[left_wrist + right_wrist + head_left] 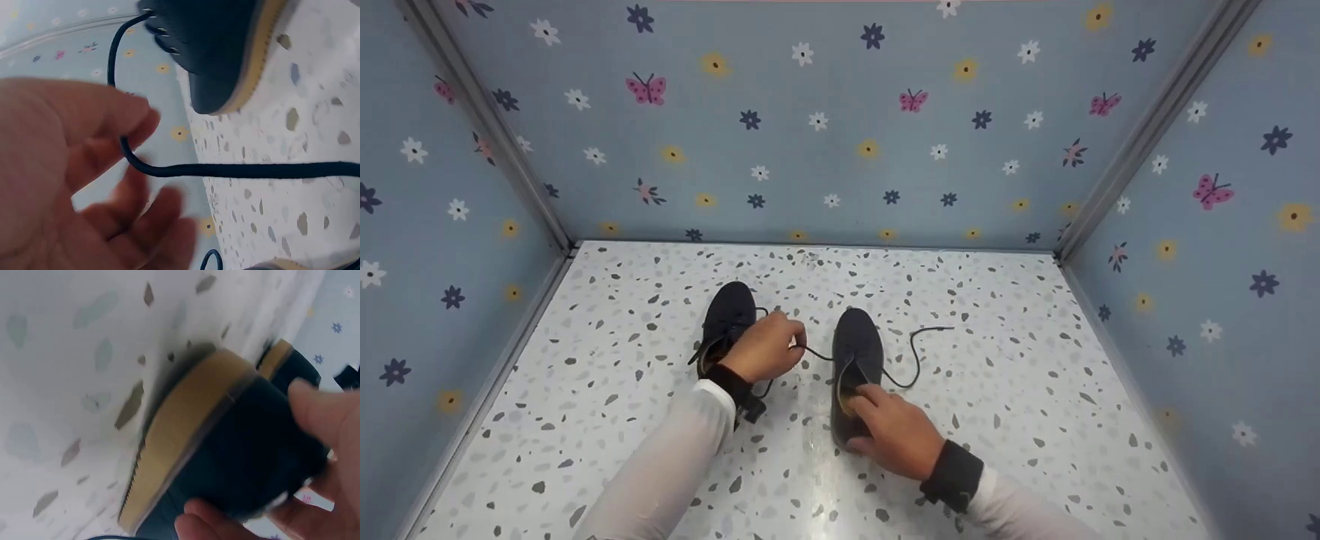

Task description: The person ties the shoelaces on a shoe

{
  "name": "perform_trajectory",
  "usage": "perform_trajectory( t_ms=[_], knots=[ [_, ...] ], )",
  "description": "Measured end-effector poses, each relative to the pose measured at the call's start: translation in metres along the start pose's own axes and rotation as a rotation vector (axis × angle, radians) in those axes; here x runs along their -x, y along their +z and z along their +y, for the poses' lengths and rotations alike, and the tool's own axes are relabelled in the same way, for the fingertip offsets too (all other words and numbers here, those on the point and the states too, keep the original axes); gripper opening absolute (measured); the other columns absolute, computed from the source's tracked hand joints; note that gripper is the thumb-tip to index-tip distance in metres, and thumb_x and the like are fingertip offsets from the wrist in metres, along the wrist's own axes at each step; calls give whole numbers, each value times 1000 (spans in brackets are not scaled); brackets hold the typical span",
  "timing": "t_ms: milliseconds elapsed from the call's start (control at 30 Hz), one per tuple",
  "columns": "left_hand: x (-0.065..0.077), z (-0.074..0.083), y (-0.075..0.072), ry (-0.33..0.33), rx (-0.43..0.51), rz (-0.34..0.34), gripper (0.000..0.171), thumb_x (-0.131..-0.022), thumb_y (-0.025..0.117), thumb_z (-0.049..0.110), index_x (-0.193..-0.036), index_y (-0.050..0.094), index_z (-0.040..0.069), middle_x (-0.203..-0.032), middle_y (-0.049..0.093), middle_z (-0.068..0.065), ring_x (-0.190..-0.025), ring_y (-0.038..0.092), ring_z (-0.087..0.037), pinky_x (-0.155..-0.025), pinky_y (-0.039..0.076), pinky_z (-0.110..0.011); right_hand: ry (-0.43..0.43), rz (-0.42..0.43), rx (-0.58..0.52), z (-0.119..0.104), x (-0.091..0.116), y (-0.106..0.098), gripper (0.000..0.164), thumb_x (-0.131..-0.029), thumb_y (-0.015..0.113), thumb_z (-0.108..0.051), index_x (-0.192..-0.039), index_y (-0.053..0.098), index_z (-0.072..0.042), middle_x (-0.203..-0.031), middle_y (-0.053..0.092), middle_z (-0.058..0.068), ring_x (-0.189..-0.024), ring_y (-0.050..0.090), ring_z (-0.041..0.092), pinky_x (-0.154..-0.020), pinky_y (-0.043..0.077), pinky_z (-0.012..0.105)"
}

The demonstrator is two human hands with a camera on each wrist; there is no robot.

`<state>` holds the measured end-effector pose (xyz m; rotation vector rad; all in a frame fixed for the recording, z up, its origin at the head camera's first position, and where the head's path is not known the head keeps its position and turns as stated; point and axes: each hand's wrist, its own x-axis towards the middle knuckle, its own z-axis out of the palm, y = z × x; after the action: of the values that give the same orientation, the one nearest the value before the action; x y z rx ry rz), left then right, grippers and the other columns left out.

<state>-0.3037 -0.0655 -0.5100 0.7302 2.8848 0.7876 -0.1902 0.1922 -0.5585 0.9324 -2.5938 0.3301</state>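
Note:
Two dark navy lace-up shoes stand side by side on the floor, toes pointing away from me. Between thumb and index finger, my left hand [769, 345] pinches a dark shoelace [253, 170], which runs across to the right shoe [858, 334]. That hand's other fingers are loosely bent, and it partly covers the left shoe [733, 301]. My right hand [901, 431] grips the right shoe's heel, fingers at the opening and thumb on the heel side. In the right wrist view the shoe's heel [247, 444] shows a tan sole edge.
Speckled white floor [997, 420] surrounds the shoes. A loose lace end [917, 360] curves out right of the right shoe. Blue flowered panels [825, 135] stand at the back and both sides, with grey corner posts [1155, 127].

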Motion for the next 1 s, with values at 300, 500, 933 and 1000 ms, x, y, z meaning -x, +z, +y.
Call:
perform_trajectory(
  t_ms=[300,500,933,1000],
  knots=[
    [7,10,22,-120,14,56,21,-91,75,26,-84,61,12,-72,62,-1,-66,58,-21,-63,46,-38,366,-35,-247,75,-2,-20,21,-95,76,-30,-102,67,-13,-98,69,4,-79,66,16,-71,55,30],
    [12,16,40,-303,374,-108,57,-108,46,53,-84,72,8,-58,63,0,-46,58,-16,-49,42,-29,646,-228,-200,131,-13,-14,25,-98,72,-34,-87,65,-12,-74,64,1,-64,55,14,-59,43,31],
    [-10,4,59,-377,786,79,34,-105,59,31,-119,69,2,-110,68,-18,-91,60,-20,-73,49,-29,794,-543,-128,140,-34,14,37,-100,67,-42,-88,68,-8,-78,67,6,-67,61,23,-63,49,37],
    [-15,3,58,-375,916,94,31,-104,61,27,-122,67,2,-114,67,-14,-95,59,-18,-74,49,-28,783,-539,-125,137,-36,16,32,-102,65,-35,-95,69,-5,-83,69,9,-71,62,24,-69,53,40]
  ],
)
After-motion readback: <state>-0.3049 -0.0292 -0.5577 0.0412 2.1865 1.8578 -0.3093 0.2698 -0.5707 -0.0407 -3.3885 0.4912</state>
